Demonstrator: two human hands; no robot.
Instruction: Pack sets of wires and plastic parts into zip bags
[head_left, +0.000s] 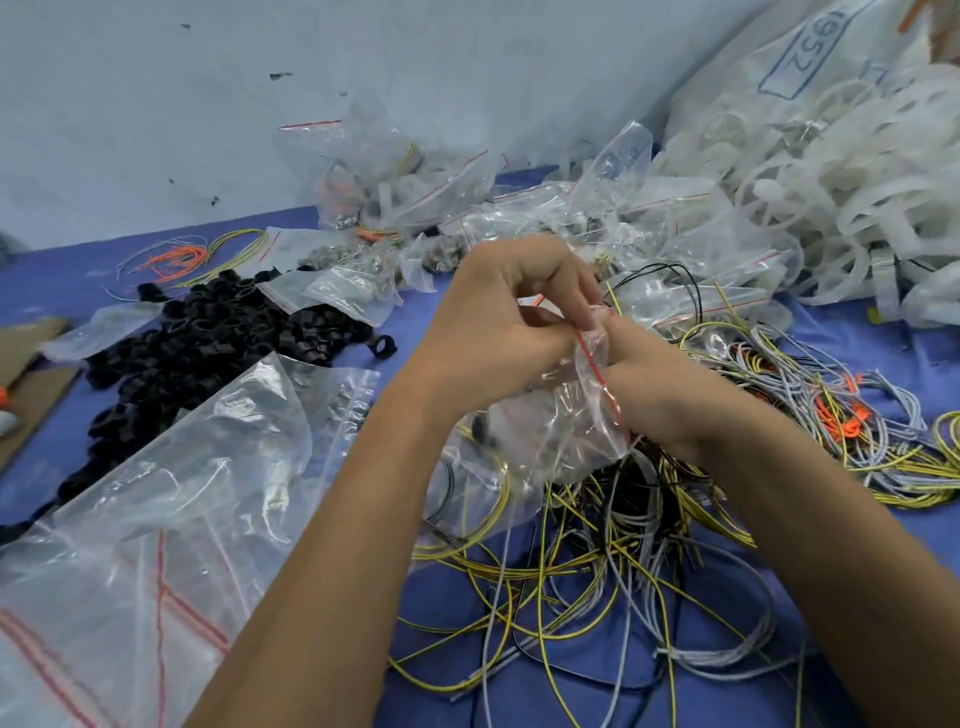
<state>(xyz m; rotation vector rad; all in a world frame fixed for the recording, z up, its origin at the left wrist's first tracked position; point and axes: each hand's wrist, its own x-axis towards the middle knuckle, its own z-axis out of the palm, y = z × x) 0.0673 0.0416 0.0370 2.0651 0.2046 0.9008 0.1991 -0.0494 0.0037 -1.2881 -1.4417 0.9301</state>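
- Zip bag (550, 431): clear, with a red seal strip; it is being held up over the wire pile, mouth uppermost, body sagging down and to the left. Something dark and coils of wire are showing through the plastic.
- Seal strip (597, 366): its long axis is running from upper left to lower right, straight between the two hands. This is the line that the closing move, as I judge it, is depending on.
- Left hand (498, 317): fingers are curling and pinching the upper end of the bag mouth, at the far end of the strip.
- Right hand (670, 395): it is pinching the lower, nearer end of the strip, thumb side against the plastic; the fingertips are hidden behind the bag.
- Judgement: the set seems to be inside and the sealing appears to be in hand; either hand is sitting on the strip, so a press along it could start from either end.
- Loose wires (597, 561): yellow, grey and black, lying tangled on the blue bench (93, 270) directly under the bag.
- Black plastic parts (208, 338): a heap lying well to the left of the hands.
- Empty bags (156, 519): stacked at near left.
- Filled bags (415, 197): piled at the back by the wall.
- White plastic parts (831, 197): heaped at far right.
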